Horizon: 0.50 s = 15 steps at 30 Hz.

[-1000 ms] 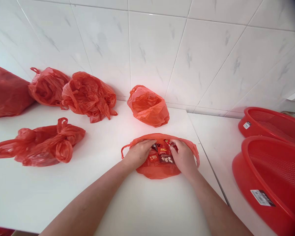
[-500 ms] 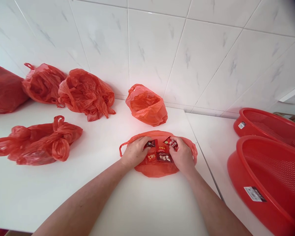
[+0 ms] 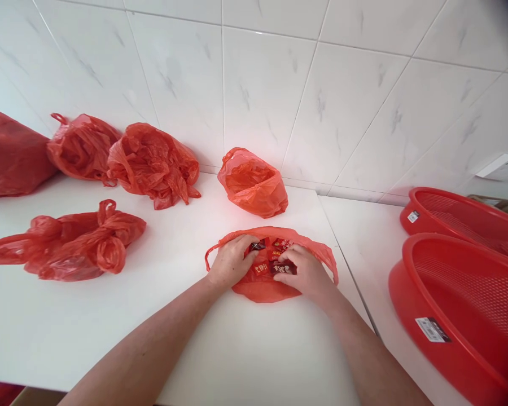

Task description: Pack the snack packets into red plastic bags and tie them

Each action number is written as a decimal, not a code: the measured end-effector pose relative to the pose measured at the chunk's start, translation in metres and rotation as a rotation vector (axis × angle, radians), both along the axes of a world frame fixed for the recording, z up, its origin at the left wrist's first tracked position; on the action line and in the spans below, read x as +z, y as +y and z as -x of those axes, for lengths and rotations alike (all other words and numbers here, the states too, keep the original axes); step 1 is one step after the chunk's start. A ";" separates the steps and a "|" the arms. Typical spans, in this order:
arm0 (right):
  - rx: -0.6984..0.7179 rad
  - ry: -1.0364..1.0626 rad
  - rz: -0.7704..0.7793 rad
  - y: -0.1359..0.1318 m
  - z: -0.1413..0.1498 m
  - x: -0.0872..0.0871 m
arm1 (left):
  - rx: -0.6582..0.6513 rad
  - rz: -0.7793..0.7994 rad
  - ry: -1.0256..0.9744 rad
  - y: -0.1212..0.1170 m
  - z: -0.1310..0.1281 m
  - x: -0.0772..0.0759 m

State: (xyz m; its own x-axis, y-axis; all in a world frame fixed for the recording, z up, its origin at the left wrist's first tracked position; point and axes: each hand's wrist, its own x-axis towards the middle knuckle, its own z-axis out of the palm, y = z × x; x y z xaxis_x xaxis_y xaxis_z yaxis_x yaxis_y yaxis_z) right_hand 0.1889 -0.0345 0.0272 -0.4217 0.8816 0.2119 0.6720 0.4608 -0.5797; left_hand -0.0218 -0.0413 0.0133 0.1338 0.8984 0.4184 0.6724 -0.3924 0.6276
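A red plastic bag point(image 3: 265, 292) lies flattened on the white table, with several small candy-like packets on it. My left hand point(image 3: 231, 260) rests on the bag's left side, thumb and fingers closed on a small dark packet point(image 3: 259, 245). Over the right side, my right hand point(image 3: 308, 273) has its thumb and fingers apart, on either side of a dark packet with white print point(image 3: 285, 268). A red packet point(image 3: 281, 243) lies just beyond the right fingers. Another red packet with yellow print point(image 3: 261, 268) sits between the hands.
Behind the flat bag stands an open red bag point(image 3: 254, 186). Crumpled red bags point(image 3: 152, 163) point(image 3: 80, 242) lie to the left, with a fuller red bag point(image 3: 12, 152) at the far left. Two red plastic baskets point(image 3: 410, 282) stand right of the table seam, near the tiled wall point(image 3: 271, 84).
My right hand has let go of the red packet, which now lies on the bag, and has shifted to the dark packet nearer me. The left hand has barely moved.
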 end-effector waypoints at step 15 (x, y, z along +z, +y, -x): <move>-0.190 0.234 -0.214 0.004 -0.001 0.003 | 0.008 0.060 0.003 0.002 0.003 0.000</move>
State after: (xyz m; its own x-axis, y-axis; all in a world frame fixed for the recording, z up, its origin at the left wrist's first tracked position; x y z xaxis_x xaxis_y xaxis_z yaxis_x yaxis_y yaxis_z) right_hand 0.1895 -0.0306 0.0300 -0.1727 0.8650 0.4711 0.6177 0.4676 -0.6323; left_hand -0.0252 -0.0391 0.0137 0.1275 0.9229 0.3633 0.6774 -0.3485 0.6478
